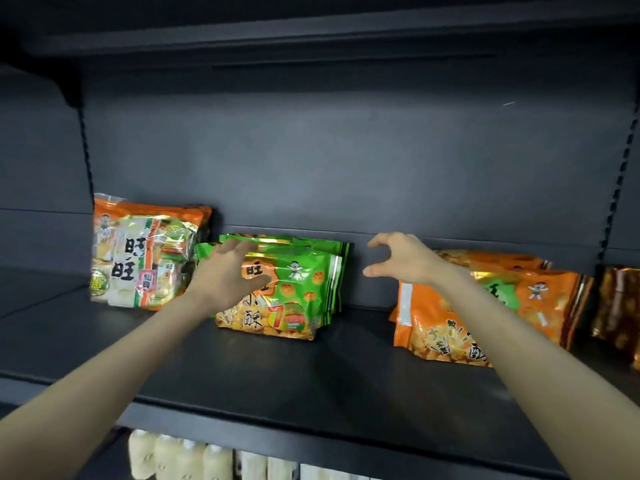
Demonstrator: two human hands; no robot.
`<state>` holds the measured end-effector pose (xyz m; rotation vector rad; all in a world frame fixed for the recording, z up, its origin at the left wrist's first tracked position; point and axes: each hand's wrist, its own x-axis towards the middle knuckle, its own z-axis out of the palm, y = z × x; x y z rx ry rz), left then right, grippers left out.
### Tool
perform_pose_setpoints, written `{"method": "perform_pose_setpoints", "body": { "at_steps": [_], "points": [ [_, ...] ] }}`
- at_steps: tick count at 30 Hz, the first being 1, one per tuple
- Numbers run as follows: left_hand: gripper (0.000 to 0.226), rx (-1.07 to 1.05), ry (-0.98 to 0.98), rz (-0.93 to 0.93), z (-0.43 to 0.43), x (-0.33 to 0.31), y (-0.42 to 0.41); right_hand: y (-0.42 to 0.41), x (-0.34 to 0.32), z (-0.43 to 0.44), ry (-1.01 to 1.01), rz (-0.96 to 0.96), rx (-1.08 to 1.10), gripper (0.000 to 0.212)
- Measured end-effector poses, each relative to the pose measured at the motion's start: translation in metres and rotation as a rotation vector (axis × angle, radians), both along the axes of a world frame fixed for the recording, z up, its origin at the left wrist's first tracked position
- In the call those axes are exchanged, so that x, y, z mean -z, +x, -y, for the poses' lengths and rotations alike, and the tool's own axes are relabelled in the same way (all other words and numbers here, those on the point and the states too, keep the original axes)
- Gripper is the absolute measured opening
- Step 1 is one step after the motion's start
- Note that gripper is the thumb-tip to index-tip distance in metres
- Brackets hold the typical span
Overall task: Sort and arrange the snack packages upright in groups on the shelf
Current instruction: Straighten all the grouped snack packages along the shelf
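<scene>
On the dark shelf (277, 368) stand three groups of snack bags. At the far left, orange-and-clear rice cracker packs (142, 254) stand upright. In the middle, several green bags (298, 285) stand one behind another. At the right, orange bags (540, 299) lean back in a stack. My left hand (232, 271) lies with fingers spread against the upper left front of the green bags. My right hand (401, 261) hovers with loosely curved fingers, holding nothing, between the green group and the orange group.
A brown-gold bag (620, 306) shows at the right edge beyond the shelf upright. White packages (180, 459) fill the shelf below. The shelf's back panel (346, 168) is close behind the bags, and another shelf hangs overhead.
</scene>
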<state>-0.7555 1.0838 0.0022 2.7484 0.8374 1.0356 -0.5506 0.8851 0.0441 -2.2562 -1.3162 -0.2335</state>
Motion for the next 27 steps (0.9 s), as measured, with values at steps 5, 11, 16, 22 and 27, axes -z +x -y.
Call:
{"method": "perform_pose_setpoints", "body": {
  "at_steps": [5, 11, 16, 22, 27],
  "points": [
    [0.095, 0.057, -0.128, 0.056, -0.069, 0.020, -0.024, -0.027, 0.023, -0.059, 0.044, -0.066, 0.001, 0.071],
    [0.132, 0.156, -0.420, 0.059, -0.125, 0.040, -0.022, -0.040, 0.046, -0.095, 0.164, -0.185, 0.052, 0.092],
    [0.144, 0.236, -0.646, 0.171, -0.157, 0.048, -0.010, -0.035, 0.061, -0.110, 0.289, -0.371, 0.121, 0.110],
    [0.121, 0.429, -0.920, 0.153, -0.178, 0.062, 0.008, -0.024, 0.064, -0.119, 0.370, -0.612, 0.061, 0.090],
    [0.099, 0.602, -1.004, 0.167, -0.192, 0.064, 0.016, -0.012, 0.069, -0.125, 0.296, -0.733, -0.072, 0.048]
  ]
}}
